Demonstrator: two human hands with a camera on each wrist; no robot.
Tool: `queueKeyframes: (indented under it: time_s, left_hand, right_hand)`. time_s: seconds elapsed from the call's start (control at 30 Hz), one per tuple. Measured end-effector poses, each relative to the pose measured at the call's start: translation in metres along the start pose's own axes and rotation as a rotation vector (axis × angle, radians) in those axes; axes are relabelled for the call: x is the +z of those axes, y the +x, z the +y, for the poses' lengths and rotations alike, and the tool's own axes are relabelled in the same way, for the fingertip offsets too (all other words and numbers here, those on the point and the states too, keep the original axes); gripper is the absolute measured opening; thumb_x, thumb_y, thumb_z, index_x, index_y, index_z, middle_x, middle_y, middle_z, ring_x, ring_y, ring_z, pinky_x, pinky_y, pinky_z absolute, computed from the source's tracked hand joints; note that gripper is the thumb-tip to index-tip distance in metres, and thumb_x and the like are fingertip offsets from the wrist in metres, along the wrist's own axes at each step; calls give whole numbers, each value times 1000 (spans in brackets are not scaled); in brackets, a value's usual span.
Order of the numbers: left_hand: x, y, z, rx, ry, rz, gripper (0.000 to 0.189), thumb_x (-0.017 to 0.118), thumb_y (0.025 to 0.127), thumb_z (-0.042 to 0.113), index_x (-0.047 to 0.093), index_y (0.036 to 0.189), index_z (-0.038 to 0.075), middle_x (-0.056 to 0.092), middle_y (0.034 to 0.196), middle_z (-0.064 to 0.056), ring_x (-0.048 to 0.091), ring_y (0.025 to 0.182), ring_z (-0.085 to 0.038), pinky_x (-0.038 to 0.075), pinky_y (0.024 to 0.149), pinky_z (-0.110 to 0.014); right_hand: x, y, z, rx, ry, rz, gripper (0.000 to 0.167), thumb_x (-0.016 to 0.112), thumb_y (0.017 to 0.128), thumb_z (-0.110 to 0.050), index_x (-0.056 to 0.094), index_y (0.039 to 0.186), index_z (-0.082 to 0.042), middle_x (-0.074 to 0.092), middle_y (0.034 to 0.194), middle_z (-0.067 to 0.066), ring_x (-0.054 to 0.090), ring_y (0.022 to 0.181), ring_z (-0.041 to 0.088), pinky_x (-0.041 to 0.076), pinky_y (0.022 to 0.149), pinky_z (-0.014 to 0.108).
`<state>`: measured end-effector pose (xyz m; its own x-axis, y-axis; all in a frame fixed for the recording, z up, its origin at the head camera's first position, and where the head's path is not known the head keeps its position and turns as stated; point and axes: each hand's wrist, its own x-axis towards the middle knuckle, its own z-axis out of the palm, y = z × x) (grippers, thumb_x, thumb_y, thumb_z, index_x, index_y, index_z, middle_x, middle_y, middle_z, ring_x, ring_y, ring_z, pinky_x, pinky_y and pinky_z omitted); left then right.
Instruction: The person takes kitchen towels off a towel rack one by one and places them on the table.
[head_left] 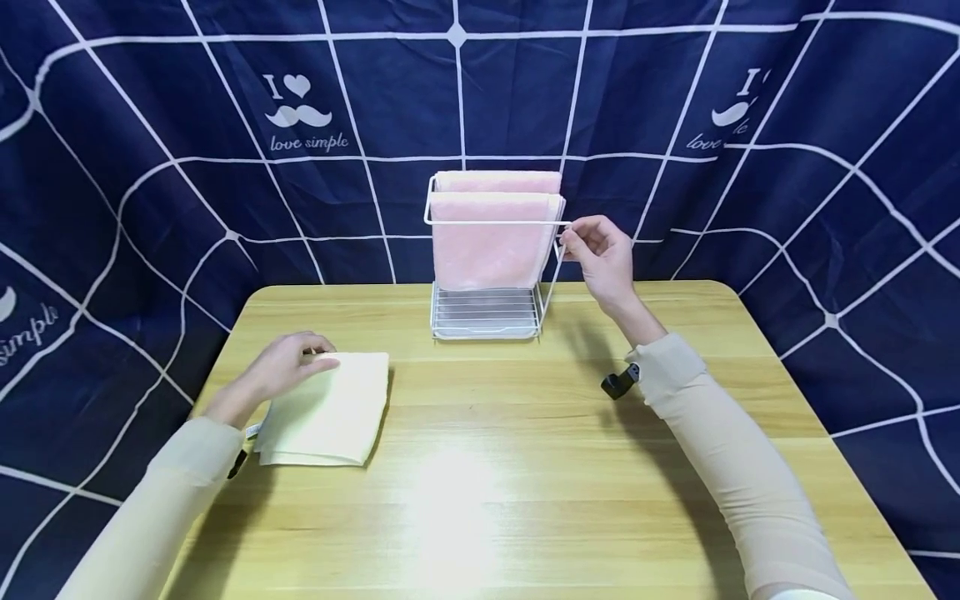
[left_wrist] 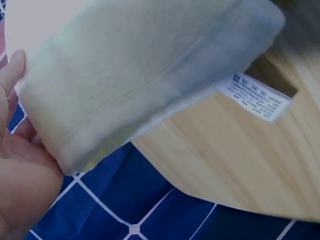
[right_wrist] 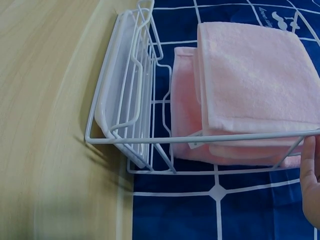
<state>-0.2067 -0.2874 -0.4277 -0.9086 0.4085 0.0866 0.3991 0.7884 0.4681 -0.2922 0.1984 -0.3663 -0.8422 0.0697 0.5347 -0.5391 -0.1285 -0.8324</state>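
The left hand [head_left: 288, 365] pinches the yellow cloth [head_left: 330, 412] at its far left corner, thumb on top and fingers beneath. The cloth is at the left of the table [head_left: 562, 500], folded, its layers showing along the near edge. A white label [left_wrist: 257, 97] with small print sticks out from its left side; the print is too small to read. Whether the whole cloth rests on the wood I cannot tell.

The right hand [head_left: 606, 258] grips the white wire rack [head_left: 495, 222] between thumb and fingers, at the near right corner of its top. The rack is upright at the far middle of the table, well apart from the cloth, to its right and farther off. Two pink towels hang in it: the near towel [head_left: 487, 250] just behind the near top bar, the far towel [head_left: 498, 181] behind that. Below them, a pale tray [right_wrist: 114, 75] sits in the base under wire bars.

Both arms wear pale sleeves [head_left: 735, 458]. A dark blue curtain [head_left: 405, 100] with white lines and moustache prints hangs along the far, left and right sides
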Motion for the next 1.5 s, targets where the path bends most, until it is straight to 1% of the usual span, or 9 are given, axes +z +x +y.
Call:
queueKeyframes:
  time_s: [0.13,0.33,0.53,0.73,1.07,1.17,1.27,1.37,1.5]
  left_hand:
    - [6,4,-3,-32,-5,-14,15,74,100,24,76,100,9,76,102,-9,70,99,-28,55,94,-53]
    - [11,6,-9,-62,-22,-21,17,72,101,24,76,103,7,77,106,-12,71,104,-33,54,97,-56]
    - [15,6,-19,-93,-20,-31,19,73,101,25,76,105,6,77,106,-13,71,106,-34,53,97,-54]
    - [16,6,-24,-98,-18,-28,18,73,100,24,76,102,7,77,104,-12,70,104,-33,52,96,-52]
    - [18,8,-25,-92,-16,-26,18,74,99,21,76,104,4,77,105,-14,70,104,-34,52,96,-53]
    - [18,9,-24,-95,-30,-26,20,74,99,21,75,107,3,77,107,-16,69,105,-35,52,97,-53]
    - [16,11,-23,-101,-51,-21,23,73,100,21,74,111,1,76,108,-18,70,104,-36,54,94,-52]
    - [13,15,-20,-99,-50,-6,26,71,101,22,73,115,-1,76,109,-20,70,101,-36,55,91,-51]
    - [6,24,-10,-80,-39,28,28,68,103,23,73,118,0,75,114,-21,69,104,-36,54,90,-51]
  right_hand:
    - [0,-1,1,1,-6,-1,32,65,96,12,70,93,-19,74,82,-9,69,71,4,60,67,18]
    - [0,0,2,-5,7,-8,26,69,96,7,71,94,-19,74,83,-8,69,72,4,59,67,18]
    - [1,0,2,-6,9,-15,28,67,97,9,70,95,-19,74,84,-8,69,73,4,60,68,18]
    - [2,-1,2,-16,-18,-9,32,66,97,11,70,94,-21,74,83,-10,69,72,3,60,67,18]
    - [3,-1,-1,-9,2,-7,26,70,96,6,70,94,-20,74,83,-9,69,72,4,59,67,18]
    - [3,-1,-2,-10,-15,-4,31,67,96,10,70,93,-21,74,83,-11,68,72,3,59,67,17]
    - [2,-1,-2,-8,-24,4,36,64,96,14,69,92,-22,73,82,-12,68,71,3,59,66,18]
    - [1,-1,-2,-3,-28,9,37,62,97,15,69,92,-21,73,81,-12,68,71,3,59,66,18]
    - [-1,-1,-1,-2,-28,9,36,63,97,14,69,93,-21,73,81,-11,68,71,3,59,66,18]
